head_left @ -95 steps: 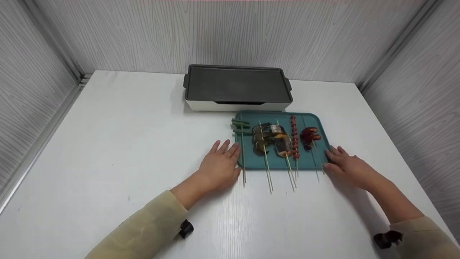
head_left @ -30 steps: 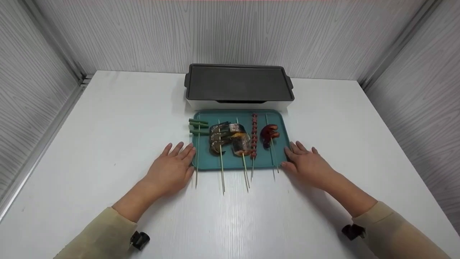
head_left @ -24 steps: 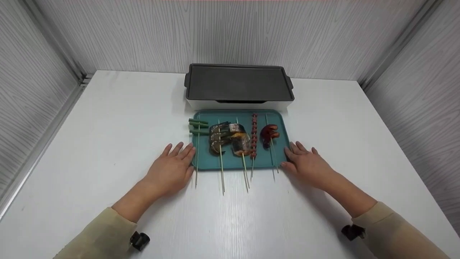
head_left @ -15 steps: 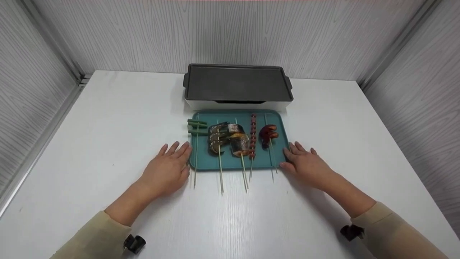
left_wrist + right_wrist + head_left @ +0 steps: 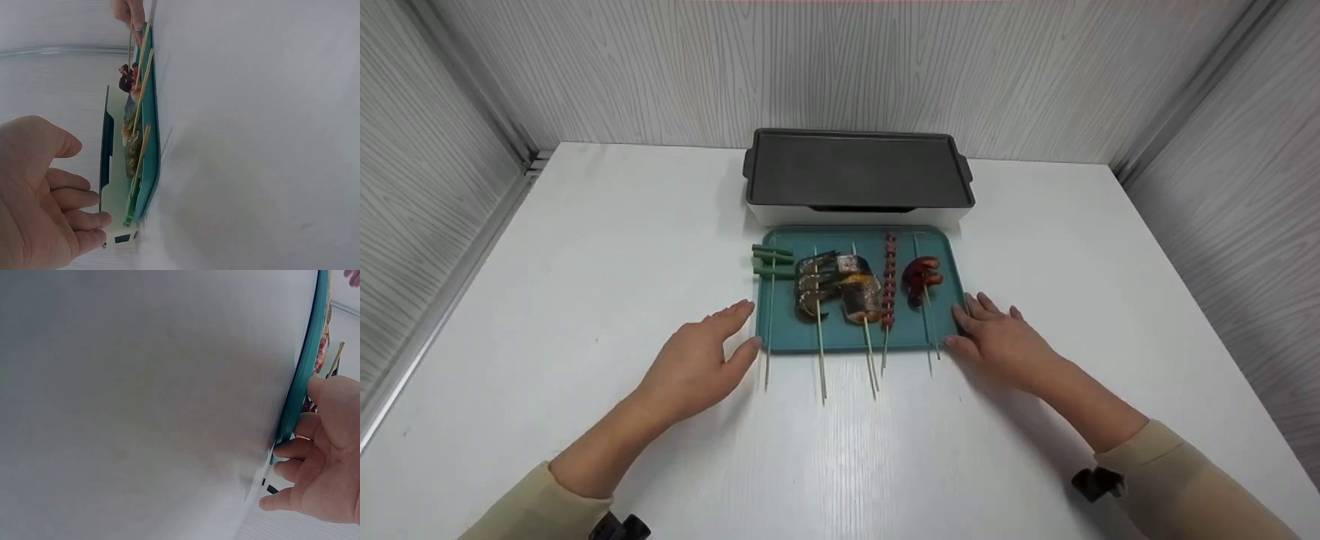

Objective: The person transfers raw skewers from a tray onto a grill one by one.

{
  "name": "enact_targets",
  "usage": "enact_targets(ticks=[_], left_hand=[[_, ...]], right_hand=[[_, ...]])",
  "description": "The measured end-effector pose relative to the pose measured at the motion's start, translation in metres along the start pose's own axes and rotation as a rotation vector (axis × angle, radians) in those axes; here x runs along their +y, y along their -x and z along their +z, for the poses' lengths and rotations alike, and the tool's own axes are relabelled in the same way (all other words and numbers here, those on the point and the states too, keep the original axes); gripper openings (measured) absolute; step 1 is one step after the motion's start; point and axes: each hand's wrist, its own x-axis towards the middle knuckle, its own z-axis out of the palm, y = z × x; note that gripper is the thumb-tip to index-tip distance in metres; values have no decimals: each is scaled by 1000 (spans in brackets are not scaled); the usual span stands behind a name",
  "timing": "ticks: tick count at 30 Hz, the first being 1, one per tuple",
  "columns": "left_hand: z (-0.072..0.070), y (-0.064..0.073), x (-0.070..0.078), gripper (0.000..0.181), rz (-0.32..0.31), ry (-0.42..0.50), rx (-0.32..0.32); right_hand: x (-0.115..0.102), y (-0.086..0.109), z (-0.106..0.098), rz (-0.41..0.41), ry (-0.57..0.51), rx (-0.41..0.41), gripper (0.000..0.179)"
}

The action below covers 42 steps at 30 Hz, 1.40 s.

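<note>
Though head view hides left palm (image 5: 36,199), wrist's doesn't.

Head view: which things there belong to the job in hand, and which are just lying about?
Part of the job, it seems:
teal tray
loaded skewers on it
right hand, touching the tray's edge
left hand, beside it

Probably just there:
dark griddle behind the tray, untouched
white table

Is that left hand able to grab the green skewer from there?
Probably yes: the left hand looks empty and is close by, and the green skewer pokes out, uncovered, past the near edge of the tray.
</note>
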Motion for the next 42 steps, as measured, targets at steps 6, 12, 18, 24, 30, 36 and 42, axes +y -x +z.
enact_targets(ticks=[6,12,18,24,30,36,42], left_hand=[[-4,2,7,53,-140,252,-6],[-5,-3,7,54,-415,614,-95],[-1,-6,-3,50,-610,880,-177],[6,-9,-10,55,-683,981,-264],[13,-11,-11,52,-705,1035,-306],[17,-12,-11,49,-694,1091,-332],[20,-13,-14,47,-698,1118,-337]], right_hand=[[2,-2,0,6,-15,-1,66],[3,-2,1,4,-26,-4,66],[3,-3,1,3,-27,-3,66],[3,-3,2,3,-27,-6,66],[5,-2,3,8,-27,-11,67],[4,-2,3,3,-30,-8,67],[4,-2,2,7,-26,-10,67]])
